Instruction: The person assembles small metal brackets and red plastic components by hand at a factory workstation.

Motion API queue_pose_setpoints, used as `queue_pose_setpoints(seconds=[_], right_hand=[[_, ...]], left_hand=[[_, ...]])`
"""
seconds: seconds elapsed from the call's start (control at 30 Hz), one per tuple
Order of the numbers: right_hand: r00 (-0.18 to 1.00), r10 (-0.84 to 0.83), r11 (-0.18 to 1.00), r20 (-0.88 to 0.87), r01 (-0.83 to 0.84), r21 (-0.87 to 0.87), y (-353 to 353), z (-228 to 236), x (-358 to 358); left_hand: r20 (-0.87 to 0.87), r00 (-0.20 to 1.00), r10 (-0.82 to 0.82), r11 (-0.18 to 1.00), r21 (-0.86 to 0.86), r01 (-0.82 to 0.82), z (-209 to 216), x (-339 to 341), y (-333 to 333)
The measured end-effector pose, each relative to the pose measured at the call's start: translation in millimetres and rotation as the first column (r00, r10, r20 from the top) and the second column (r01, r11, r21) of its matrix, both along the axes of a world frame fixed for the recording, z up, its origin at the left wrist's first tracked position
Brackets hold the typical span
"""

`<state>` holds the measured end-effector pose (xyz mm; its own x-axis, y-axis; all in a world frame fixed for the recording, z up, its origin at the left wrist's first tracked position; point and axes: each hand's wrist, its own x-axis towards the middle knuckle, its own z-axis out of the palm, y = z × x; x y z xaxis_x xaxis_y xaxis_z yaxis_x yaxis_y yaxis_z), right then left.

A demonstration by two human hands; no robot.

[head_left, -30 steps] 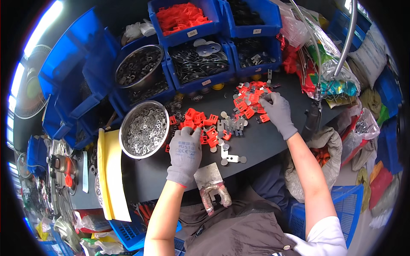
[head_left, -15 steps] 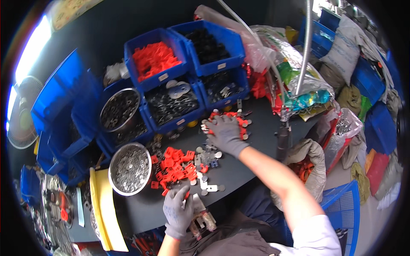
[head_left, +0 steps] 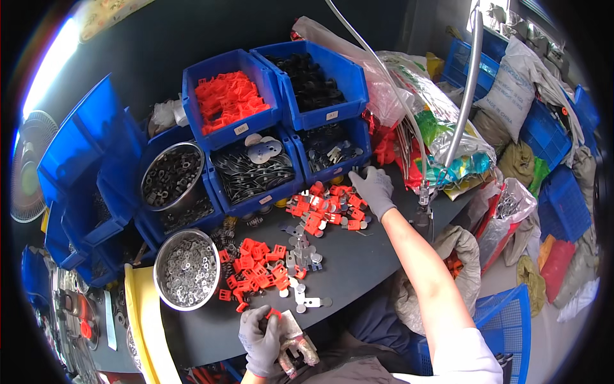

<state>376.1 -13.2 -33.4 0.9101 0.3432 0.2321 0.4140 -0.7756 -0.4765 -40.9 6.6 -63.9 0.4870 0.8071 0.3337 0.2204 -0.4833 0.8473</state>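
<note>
My left hand (head_left: 261,339), in a grey work glove, is closed near the table's front edge with a small red plastic clip (head_left: 274,313) pinched at its fingertips. Beside it is a metal fixture (head_left: 291,325) with wrapped, rod-like legs. My right hand (head_left: 374,190), also gloved, reaches to the far side of the table, fingers partly spread, close to a small metal piece (head_left: 355,169). Just left of it lies a pile of red clips with metal parts (head_left: 326,208). Loose red clips (head_left: 259,265) and flat metal plates (head_left: 300,256) lie nearer to me.
Blue bins hold red clips (head_left: 230,96), black parts (head_left: 310,80) and metal plates (head_left: 252,169). Two steel bowls hold washers (head_left: 187,272) and dark nut-like rings (head_left: 171,178). A yellow strip (head_left: 150,320) stands at left. A flexible metal tube (head_left: 465,96) and sacks (head_left: 441,275) are at right.
My right hand has moved off the far pile of red clips, up and to the right, uncovering the pile. My left hand stays near the fixture; the red clip at its fingertips now shows more clearly.
</note>
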Motion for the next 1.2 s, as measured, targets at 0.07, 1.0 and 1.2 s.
queue_pose_setpoints(seconds=[0.07, 1.0, 1.2], right_hand=[[0.999, -0.014, 0.990, -0.029, 0.009, -0.140, 2, -5, 11], [0.776, 0.607, 0.665, 0.169, -0.613, 0.427, -71, 12, -208], [0.495, 0.851, 0.525, -0.175, -0.797, 0.299, -103, 72, -261]], left_hand=[[-0.021, 0.999, -0.033, 0.999, 0.034, 0.034, -3, -3, 3], [0.228, 0.974, -0.015, 0.956, -0.283, 0.081, 6, -14, -8], [0.466, 0.884, 0.020, 0.637, -0.687, 0.348, 65, -27, -26]])
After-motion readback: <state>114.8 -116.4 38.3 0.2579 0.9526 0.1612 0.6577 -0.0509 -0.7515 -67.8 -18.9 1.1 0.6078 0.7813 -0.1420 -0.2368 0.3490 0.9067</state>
